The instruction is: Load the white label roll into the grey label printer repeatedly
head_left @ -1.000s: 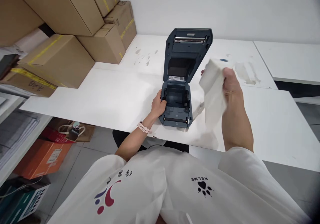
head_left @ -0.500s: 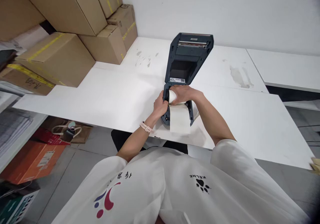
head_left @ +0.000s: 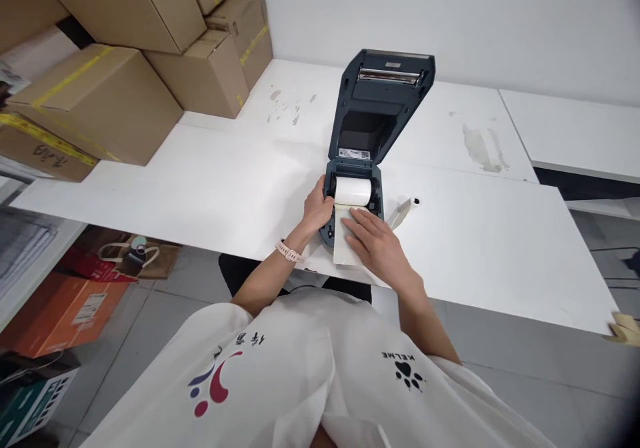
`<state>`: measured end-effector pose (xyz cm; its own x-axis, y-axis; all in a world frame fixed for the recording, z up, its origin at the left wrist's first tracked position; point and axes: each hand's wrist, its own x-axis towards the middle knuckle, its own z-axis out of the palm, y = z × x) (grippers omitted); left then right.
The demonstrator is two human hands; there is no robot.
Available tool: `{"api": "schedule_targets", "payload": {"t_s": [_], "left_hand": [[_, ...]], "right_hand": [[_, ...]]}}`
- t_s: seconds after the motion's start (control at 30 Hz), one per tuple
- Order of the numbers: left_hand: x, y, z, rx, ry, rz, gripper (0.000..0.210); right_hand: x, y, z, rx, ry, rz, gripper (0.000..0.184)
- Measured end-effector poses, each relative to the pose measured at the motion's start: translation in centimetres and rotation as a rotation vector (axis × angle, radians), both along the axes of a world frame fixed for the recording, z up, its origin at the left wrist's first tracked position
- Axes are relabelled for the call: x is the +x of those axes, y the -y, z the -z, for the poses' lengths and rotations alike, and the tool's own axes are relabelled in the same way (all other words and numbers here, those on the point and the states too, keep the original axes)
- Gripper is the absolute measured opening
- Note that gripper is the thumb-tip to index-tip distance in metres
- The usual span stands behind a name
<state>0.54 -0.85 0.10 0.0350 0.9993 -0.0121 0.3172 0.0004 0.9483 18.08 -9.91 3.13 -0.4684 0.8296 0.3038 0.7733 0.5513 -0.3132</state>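
A dark grey label printer stands on the white table with its lid swung up and back. In its bay lies a white label roll, and a label strip runs from it over the printer's front edge towards me. My left hand holds the printer's left side, thumb at the bay's edge. Fingers stretched out, my right hand lies flat on the strip and hides part of it and of the printer's front right.
To the right of the printer is a small white roll with a loose tail. Stacked cardboard boxes fill the table's back left. A white wall rises behind the table. An orange box sits on the floor at left.
My right hand has moved off the label roll towards me, onto the strip, and its fingers have straightened. The roll and the small roll at right now show. My left hand stays on the printer.
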Motion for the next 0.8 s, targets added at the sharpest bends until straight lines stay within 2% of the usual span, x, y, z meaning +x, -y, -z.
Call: {"api": "schedule_targets", "payload": {"t_s": [0.13, 0.37, 0.47, 0.57, 0.67, 0.73, 0.8], "left_hand": [[0.0, -0.2, 0.1, -0.025, -0.033, -0.008, 0.071], [0.0, -0.5, 0.3, -0.036, 0.009, 0.003, 0.071], [0.0, 1.1, -0.1, -0.060, 0.124, 0.042, 0.067], [-0.3, 4.0, -0.2, -0.121, 0.269, 0.112, 0.078], [-0.6, 6.4, -0.1, -0.185, 0.326, 0.143, 0.091], [-0.7, 7.1, -0.1, -0.216, 0.325, 0.129, 0.094], [-0.7, 7.2, -0.3, -0.224, 0.323, 0.113, 0.096]], "right_hand": [[-1.4, 1.2, 1.3, 0.063, 0.020, 0.081, 0.038], [-1.7, 1.2, 1.5, 0.048, -0.022, 0.076, 0.039], [-1.4, 1.5, 1.5, 0.015, -0.081, 0.068, 0.038], [0.0, 0.9, 0.8, -0.066, -0.254, 0.002, 0.034], [2.5, -2.7, -1.0, -0.004, -0.531, 0.069, 0.031], [4.2, -7.5, -2.5, 0.155, -0.652, 0.203, 0.044], [5.1, -13.3, -4.0, 0.196, -0.692, 0.216, 0.058]]}}
